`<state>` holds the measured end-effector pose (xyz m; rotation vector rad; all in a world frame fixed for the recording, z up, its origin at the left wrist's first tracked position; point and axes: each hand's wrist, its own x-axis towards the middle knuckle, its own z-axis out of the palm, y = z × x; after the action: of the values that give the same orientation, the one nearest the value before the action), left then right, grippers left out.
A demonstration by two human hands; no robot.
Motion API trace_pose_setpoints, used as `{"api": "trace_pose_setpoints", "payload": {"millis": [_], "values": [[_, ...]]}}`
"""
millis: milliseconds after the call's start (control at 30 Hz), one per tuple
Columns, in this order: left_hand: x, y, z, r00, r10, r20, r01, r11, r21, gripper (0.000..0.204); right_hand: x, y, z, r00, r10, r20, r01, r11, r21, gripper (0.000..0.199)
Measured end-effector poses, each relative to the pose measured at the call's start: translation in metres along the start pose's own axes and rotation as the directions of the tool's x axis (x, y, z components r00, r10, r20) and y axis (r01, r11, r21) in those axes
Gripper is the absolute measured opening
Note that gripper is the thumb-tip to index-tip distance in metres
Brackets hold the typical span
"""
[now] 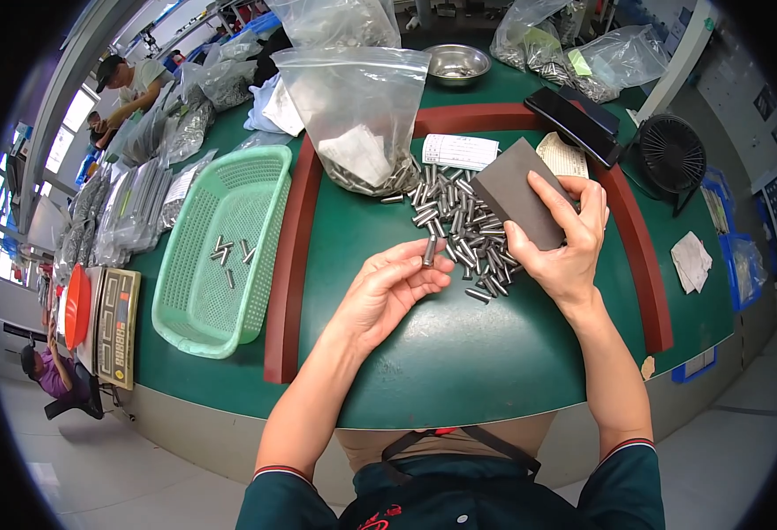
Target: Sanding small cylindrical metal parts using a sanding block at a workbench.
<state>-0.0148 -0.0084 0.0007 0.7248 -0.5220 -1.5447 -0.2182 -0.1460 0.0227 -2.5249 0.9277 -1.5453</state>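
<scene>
Steel pins [463, 234] lie heaped on the green tabletop [459, 353] in my head view, just beyond both hands. My left hand [388, 291] has its fingers [424, 265] pinched shut on one pin [429, 251], held upright. My right hand [565, 243] grips a grey block [516, 190] at the heap's right edge. I judge this the checking step; next calls for placing the pin, perhaps in the green basket [256, 168] at left.

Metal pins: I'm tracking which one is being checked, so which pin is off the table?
The metal pin pinched upright in the left hand fingers; the others lie flat in the pile on the green table or in the green basket.
</scene>
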Motion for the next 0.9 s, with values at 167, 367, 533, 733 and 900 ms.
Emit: {"api": "trace_pose_setpoints", "payload": {"millis": [167, 367, 533, 733, 900], "values": [[-0.001, -0.001, 0.006, 0.998, 0.01, -0.069, -0.007, 0.999, 0.041, 0.033, -0.001, 0.001, 0.0, 1.0, -0.002, 0.004, 0.002, 1.0, 0.003, 0.059], [-0.007, 0.006, -0.001, 0.999, 0.046, -0.017, -0.047, 0.995, -0.084, 0.029, -0.001, 0.0, 0.002, 1.0, 0.009, 0.002, -0.009, 1.0, 0.016, 0.058], [-0.036, 0.047, 0.021, 0.926, 0.355, -0.131, -0.31, 0.91, 0.274, 0.031, -0.001, 0.006, -0.002, 1.0, 0.015, -0.027, -0.015, 1.0, 0.007, 0.056], [-0.11, 0.098, 0.015, 0.494, 0.857, 0.146, 0.077, -0.211, 0.974, 0.024, 0.002, 0.008, -0.001, 0.998, 0.032, -0.056, -0.031, 0.999, 0.031, 0.054], [-0.142, 0.114, -0.023, 0.526, 0.82, 0.226, 0.542, -0.528, 0.654, 0.026, 0.002, 0.012, -0.002, 0.997, 0.036, -0.063, -0.034, 0.999, 0.025, 0.054]]}}
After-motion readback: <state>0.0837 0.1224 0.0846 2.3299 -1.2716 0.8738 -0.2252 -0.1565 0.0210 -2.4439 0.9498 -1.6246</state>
